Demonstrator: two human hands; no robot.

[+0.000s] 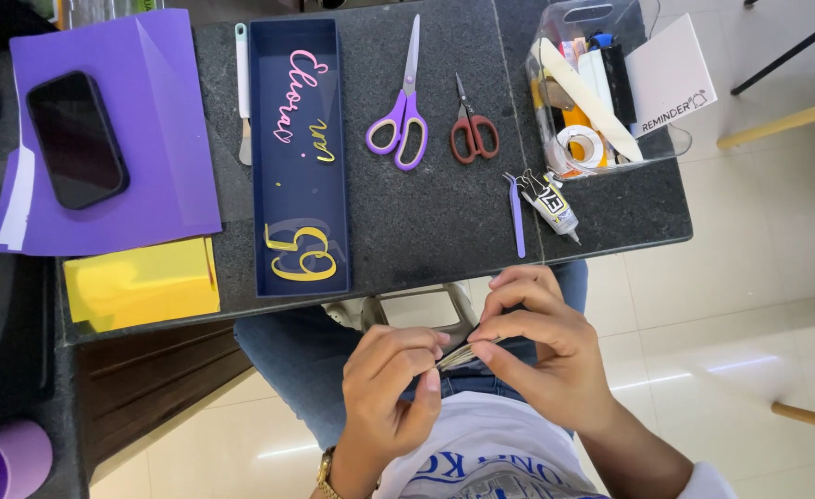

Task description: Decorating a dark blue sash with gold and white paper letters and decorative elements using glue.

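Over my lap, below the table edge, my left hand (391, 383) and my right hand (527, 337) pinch a small thin pale strip (458, 356) between their fingertips. Both hands are closed on it, thumbs and forefingers meeting at its middle. What the strip is made of I cannot tell. On the dark stone table (426, 222) above my hands lies a long navy tray (298, 157) holding pink, yellow and gold cut-out script letters.
Purple scissors (404, 115), small red scissors (473, 132), purple tweezers (515, 214) and a glue tube (551, 201) lie on the table. A clear box (601, 83) of supplies stands at the right. A phone (76, 139) rests on purple paper, yellow paper (139, 282) below it.
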